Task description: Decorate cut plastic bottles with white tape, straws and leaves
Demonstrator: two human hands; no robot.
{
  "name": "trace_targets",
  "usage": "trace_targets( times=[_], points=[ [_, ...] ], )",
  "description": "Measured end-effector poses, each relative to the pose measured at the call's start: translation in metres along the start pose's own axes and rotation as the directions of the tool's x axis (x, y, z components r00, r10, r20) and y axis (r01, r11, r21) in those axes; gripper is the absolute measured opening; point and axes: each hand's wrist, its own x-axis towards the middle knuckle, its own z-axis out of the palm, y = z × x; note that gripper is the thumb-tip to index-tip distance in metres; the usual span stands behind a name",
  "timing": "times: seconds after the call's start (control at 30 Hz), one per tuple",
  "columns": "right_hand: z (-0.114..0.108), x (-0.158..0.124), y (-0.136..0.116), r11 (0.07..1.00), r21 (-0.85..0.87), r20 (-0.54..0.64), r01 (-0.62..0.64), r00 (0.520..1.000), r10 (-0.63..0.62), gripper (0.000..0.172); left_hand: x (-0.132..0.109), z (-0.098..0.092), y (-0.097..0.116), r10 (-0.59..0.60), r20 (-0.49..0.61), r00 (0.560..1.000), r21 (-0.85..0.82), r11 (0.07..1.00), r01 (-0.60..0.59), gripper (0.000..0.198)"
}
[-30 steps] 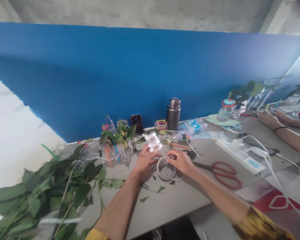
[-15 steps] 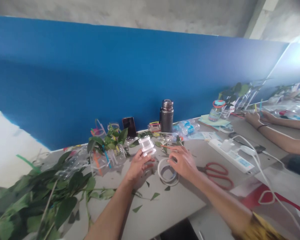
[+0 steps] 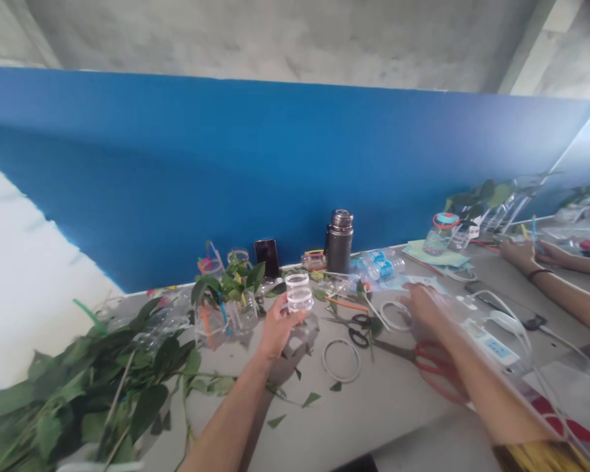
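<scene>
My left hand is closed around a small clear plastic cylinder with white bands around it, held upright above the table. My right hand is smeared by motion at the right, near a white ring, probably a tape roll; whether the fingers grip it is unclear. A second thin white ring lies flat between my arms. Black-handled scissors and an orange strip lie between the hands. Red-handled scissors are partly under my right forearm.
Leafy cuttings pile at the left, beside clear containers with straws and leaves. Along the wall stand a phone and a thermos, with plastic bottles nearby. A power strip and another person's hands are at the right.
My right hand has moved right, away from my left. A white ring now sits farther right, while another stays near the middle. The clear cylinder has turned upright in my left hand.
</scene>
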Motion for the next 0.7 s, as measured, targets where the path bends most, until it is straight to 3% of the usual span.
trace_targets(
  times=[0.1,0.2,0.27,0.33,0.5,0.6,0.7],
  points=[
    [0.002,-0.004,-0.060,0.987,0.139,-0.016,0.080,0.997,-0.079,0.030,0.015,-0.003,0.002,0.053,-0.060,0.997,0.024,0.998,-0.051,0.063],
    [0.018,-0.010,-0.142,0.907,0.402,0.140,0.126,0.970,-0.197,0.030,0.030,-0.009,0.002,0.098,-0.138,0.986,-0.006,0.995,-0.100,0.076],
    [0.037,-0.012,-0.189,0.826,0.545,0.163,0.146,0.948,-0.275,0.041,0.037,-0.015,0.002,0.115,-0.099,0.988,-0.032,0.992,-0.118,0.068],
    [0.060,-0.010,-0.222,0.751,0.656,0.177,0.074,0.952,-0.248,0.054,0.040,-0.021,-0.001,0.125,-0.040,0.991,-0.059,0.990,-0.127,0.055],
    [0.104,0.001,-0.246,0.426,0.892,0.270,-0.148,0.932,-0.241,0.061,0.042,-0.034,-0.018,0.150,-0.105,0.983,-0.169,0.972,-0.166,0.052],
    [0.113,0.000,-0.247,0.252,0.933,0.333,-0.258,0.886,-0.323,0.065,0.044,-0.037,-0.029,0.183,-0.158,0.970,-0.219,0.952,-0.215,0.054],
    [0.117,-0.004,-0.250,0.146,0.935,0.355,-0.324,0.834,-0.423,0.064,0.045,-0.039,-0.036,0.202,-0.138,0.970,-0.189,0.956,-0.226,0.053]
  ],
)
